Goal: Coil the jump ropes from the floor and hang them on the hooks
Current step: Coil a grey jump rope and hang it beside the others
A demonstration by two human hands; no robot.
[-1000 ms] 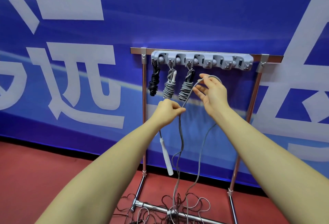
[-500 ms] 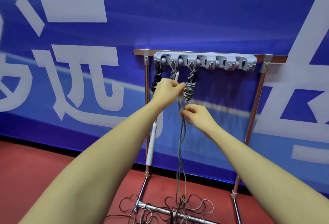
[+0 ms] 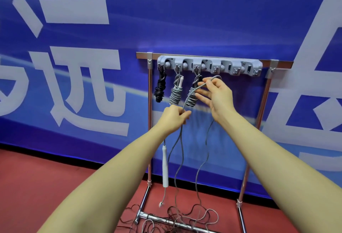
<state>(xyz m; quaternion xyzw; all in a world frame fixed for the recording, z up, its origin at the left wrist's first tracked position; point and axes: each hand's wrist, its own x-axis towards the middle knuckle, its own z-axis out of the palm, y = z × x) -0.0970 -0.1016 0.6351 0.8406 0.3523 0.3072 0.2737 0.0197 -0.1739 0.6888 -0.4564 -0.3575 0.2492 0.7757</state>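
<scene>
Your left hand's [image 3: 174, 117] fingers curl tight round the grey jump rope [image 3: 180, 143]; its white handle [image 3: 165, 168] dangles below them. Your right hand [image 3: 215, 93] sits higher, thumb and forefinger pinching a loop of that rope, the other fingers spread. Just beyond hang three coiled ropes [image 3: 175, 92] on the hook rail [image 3: 209, 65]. Loose cord lies on the floor [image 3: 46, 186] beneath.

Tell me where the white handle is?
In the head view, the white plastic handle dangles below the left hand, beside the metal rack's left post.
</scene>
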